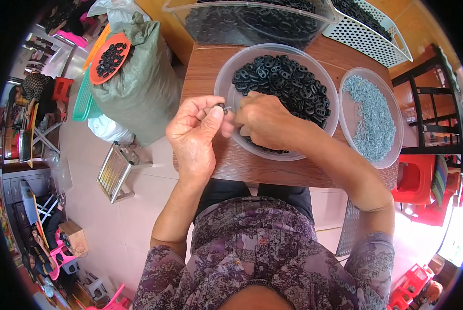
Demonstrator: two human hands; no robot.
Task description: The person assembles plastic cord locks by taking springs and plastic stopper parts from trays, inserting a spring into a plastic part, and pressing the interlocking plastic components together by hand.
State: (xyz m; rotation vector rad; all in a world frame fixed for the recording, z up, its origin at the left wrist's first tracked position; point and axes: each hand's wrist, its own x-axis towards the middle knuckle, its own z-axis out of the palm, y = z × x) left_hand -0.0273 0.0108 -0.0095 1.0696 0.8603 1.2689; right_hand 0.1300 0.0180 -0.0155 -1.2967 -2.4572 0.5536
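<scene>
My left hand [195,132] is closed in a pinch on a small black plastic piece [221,106], held up at the near left rim of a round clear tub [224,72]. Close against it, my right hand [265,118] has its fingers curled together. A thin pale bit [229,108] shows between the two hands; whether the right fingers grip it is hidden. Many black plastic pieces with two holes [288,77] fill the tub under and beyond my right hand. To the right, a second round tub [346,116] holds a heap of small light-blue pieces [371,119].
Both tubs stand on a brown wooden table [205,70]. Behind them are a clear bin [252,39] of black pieces and a white perforated basket [366,42]. Left of the table sit a bulging sack [138,93], an orange plate [101,76] of black pieces and a metal-framed stool [118,173].
</scene>
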